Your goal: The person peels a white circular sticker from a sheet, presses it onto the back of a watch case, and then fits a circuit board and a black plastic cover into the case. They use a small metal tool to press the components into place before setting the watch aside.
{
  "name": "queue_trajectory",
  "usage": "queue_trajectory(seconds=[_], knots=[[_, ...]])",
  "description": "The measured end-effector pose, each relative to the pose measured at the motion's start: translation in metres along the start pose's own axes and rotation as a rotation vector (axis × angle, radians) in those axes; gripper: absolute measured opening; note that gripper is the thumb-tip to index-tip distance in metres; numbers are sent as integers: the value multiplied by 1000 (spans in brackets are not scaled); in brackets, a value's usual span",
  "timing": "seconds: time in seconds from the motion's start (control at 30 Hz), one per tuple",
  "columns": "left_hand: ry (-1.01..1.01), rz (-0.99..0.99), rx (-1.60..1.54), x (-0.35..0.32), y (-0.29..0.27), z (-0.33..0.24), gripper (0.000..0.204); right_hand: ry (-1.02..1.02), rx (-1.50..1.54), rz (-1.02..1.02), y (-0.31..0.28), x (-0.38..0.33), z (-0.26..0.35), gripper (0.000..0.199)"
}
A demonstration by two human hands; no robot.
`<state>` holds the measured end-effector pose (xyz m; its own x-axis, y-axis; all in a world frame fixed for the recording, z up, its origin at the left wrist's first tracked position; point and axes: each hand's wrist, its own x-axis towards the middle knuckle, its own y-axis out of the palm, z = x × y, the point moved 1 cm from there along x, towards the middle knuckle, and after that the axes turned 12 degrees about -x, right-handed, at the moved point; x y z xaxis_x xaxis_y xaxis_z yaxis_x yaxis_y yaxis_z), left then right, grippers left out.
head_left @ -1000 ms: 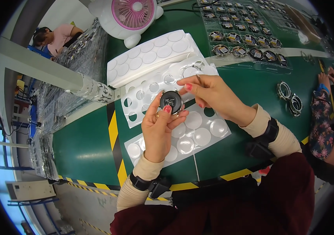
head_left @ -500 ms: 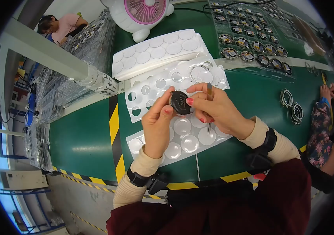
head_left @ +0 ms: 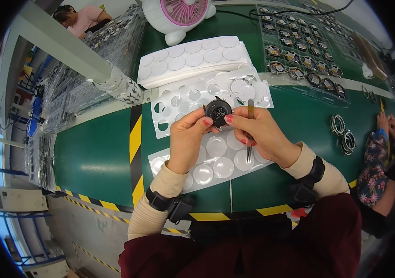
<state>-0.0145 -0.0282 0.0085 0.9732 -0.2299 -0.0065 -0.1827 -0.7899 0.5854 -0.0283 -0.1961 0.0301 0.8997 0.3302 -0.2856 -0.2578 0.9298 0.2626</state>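
Note:
A round black watch case [head_left: 218,112] is held up between my two hands, its flat printed face toward me. My left hand [head_left: 187,141] pinches its left edge between thumb and fingers. On the opposite edge, the thumb and forefinger of my right hand [head_left: 263,133] grip it too. Tweezers [head_left: 250,109] are also tucked in my right hand, standing between the fingers with the points down. Beneath my hands lies a sheet of clear round films [head_left: 223,167]. Just beyond it is a white sheet with round cut-outs [head_left: 179,109], some of its circles removed.
Behind the sheets sits a white stack of round stickers [head_left: 186,59], with a white and pink fan [head_left: 183,18] past it. Trays of round assemblies [head_left: 299,60] fill the back right. Metal rings [head_left: 342,132] lie at right, near another person's hands [head_left: 386,124]. A post [head_left: 68,51] rises at left.
The black watch case has turned to face me more squarely. My right thumb and forefinger have moved to its right edge. The whole view has shifted slightly.

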Motion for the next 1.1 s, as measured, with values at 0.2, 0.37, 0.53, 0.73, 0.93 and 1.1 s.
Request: queue_trajectory(seconds=[0.2,0.37,0.53,0.73,0.93,1.1], knots=[[-10,-2,-13,1,-1,2,23,-15,-20,-5,0,1,-2,17],[14,-11,-25,2,-2,4,22,-111,-90,-91,3,3,-5,15],[8,-4,-19,2,-4,3,19,-165,-276,-94,1,0,-3,15],[-141,65,-112,-5,6,6,37,-644,-771,-274,6,-5,-6,19],[-268,204,-352,-1,12,-9,45,-845,-976,-313,12,-20,12,20],[-278,66,-270,3,10,-14,37,-880,-906,-366,-15,-20,45,31]])
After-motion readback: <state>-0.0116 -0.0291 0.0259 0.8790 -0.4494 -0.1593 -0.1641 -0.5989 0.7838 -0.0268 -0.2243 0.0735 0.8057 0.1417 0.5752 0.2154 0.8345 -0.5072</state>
